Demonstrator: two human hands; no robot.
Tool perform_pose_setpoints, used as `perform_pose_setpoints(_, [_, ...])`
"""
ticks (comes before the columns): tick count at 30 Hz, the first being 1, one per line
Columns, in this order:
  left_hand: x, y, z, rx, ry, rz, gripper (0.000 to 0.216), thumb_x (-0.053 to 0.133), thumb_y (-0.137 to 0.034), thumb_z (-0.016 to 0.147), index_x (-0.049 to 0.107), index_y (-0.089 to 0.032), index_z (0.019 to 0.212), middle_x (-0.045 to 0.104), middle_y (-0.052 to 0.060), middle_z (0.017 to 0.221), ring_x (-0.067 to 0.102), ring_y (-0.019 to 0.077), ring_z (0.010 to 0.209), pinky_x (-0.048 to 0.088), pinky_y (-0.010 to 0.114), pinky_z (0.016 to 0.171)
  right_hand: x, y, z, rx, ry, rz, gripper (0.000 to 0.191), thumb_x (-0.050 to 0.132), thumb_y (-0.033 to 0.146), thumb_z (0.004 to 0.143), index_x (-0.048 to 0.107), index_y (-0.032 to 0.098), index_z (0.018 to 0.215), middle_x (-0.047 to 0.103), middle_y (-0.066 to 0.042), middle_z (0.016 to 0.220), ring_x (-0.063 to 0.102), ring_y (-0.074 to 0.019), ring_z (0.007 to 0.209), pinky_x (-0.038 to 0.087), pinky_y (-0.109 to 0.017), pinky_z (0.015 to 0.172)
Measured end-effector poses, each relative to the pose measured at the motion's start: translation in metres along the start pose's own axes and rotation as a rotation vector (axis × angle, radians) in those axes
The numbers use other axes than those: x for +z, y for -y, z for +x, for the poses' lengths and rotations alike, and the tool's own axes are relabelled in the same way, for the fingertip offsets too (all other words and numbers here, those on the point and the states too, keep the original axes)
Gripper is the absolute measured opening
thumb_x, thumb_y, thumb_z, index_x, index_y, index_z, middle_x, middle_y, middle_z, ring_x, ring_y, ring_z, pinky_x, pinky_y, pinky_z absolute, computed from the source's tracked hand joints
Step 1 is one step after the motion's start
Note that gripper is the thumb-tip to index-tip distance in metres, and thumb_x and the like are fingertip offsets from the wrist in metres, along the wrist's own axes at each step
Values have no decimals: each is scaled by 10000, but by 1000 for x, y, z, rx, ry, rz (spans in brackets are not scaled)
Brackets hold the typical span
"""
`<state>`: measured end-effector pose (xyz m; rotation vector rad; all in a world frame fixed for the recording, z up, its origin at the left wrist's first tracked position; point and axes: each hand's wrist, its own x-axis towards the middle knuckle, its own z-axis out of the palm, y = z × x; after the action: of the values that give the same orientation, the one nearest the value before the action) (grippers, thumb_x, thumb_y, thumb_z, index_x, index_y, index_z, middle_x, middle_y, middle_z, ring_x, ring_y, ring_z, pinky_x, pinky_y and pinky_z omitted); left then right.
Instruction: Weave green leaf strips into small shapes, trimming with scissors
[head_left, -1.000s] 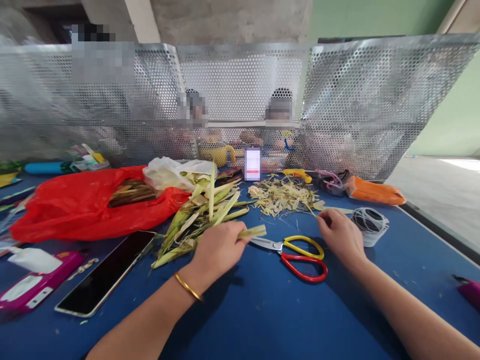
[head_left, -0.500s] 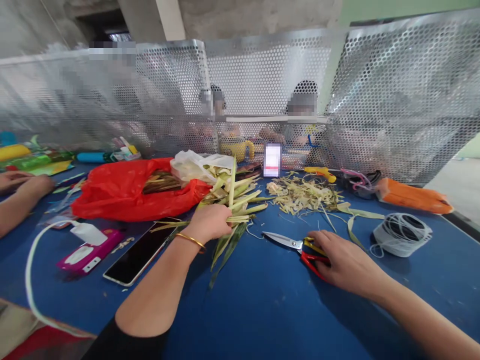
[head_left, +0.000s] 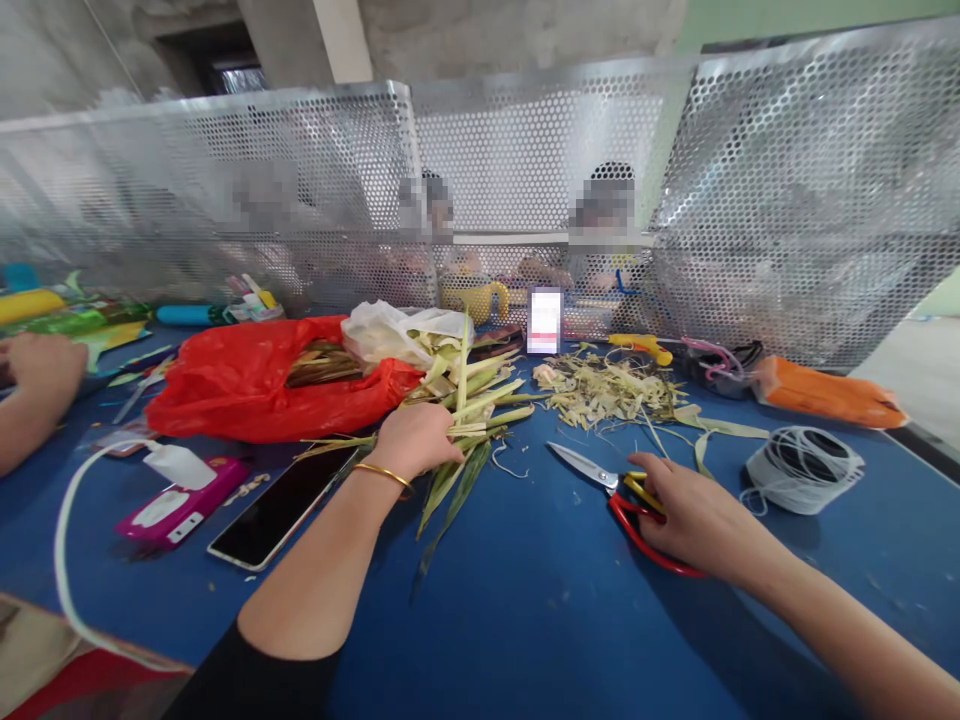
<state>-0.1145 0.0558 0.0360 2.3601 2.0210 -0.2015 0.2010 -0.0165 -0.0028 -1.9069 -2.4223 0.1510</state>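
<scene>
My left hand (head_left: pixel 417 438), with a gold bangle at the wrist, is closed around some pale green and yellow leaf strips (head_left: pixel 480 408). Darker leaf ends (head_left: pixel 454 497) hang down on the near side of the fist. My right hand (head_left: pixel 686 515) grips a pair of scissors (head_left: pixel 587 466) by its red and yellow handles. The blades are together and point left toward the strips. A red plastic bag (head_left: pixel 225 385) of dry leaves and a white bag (head_left: pixel 401 335) lie beyond my left hand. A pile of leaf scraps (head_left: pixel 611 390) lies behind the scissors.
On the blue table (head_left: pixel 510 620) are a black phone (head_left: pixel 277 515), a magenta device (head_left: pixel 180 510) with a white cable, a spool of white string (head_left: pixel 804 468) and an orange pack (head_left: pixel 829 392). Another person's hand (head_left: pixel 49 370) is at far left. A perforated metal screen (head_left: pixel 540 140) stands behind.
My right hand has drawn the scissors slightly right and nearer, and the red handle shows more. My left hand has shifted a little left with the strips. The other person's hand has moved.
</scene>
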Motion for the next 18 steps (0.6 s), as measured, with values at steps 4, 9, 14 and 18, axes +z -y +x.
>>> perform_pose_setpoints(4, [1, 2, 2, 8, -31, 39, 193, 576, -306, 712, 711, -196, 795, 715, 135, 909, 669, 274, 860, 492, 316, 693, -1, -1, 2, 46, 50, -1, 505, 481, 194, 749, 491, 108, 1246, 637, -169, 1100, 632, -301, 940, 446, -352, 750])
perform_pose_setpoints(9, [0, 10, 5, -138, -252, -28, 277, 465, -336, 803, 700, -193, 838, 710, 128, 894, 668, 287, 875, 489, 325, 671, -1, 0, 0, 24, 46, -34, 492, 473, 190, 759, 501, 109, 1243, 618, -170, 1109, 615, -302, 979, 433, -353, 778])
perform_pose_setpoints(14, [9, 6, 12, -235, -352, -36, 250, 472, -269, 796, 671, -178, 917, 710, 131, 892, 666, 294, 888, 489, 332, 684, -1, 1, 0, 13, 58, -70, 451, 458, 197, 765, 528, 132, 1206, 611, -149, 1075, 613, -291, 935, 419, -345, 736])
perform_pose_setpoints(18, [16, 3, 15, -255, -384, -51, 303, 468, -199, 798, 606, -197, 1067, 716, 109, 871, 675, 265, 840, 477, 316, 692, 0, 0, 0, -4, 46, -87, 435, 455, 202, 769, 529, 135, 1191, 604, -140, 1053, 609, -278, 917, 404, -331, 720])
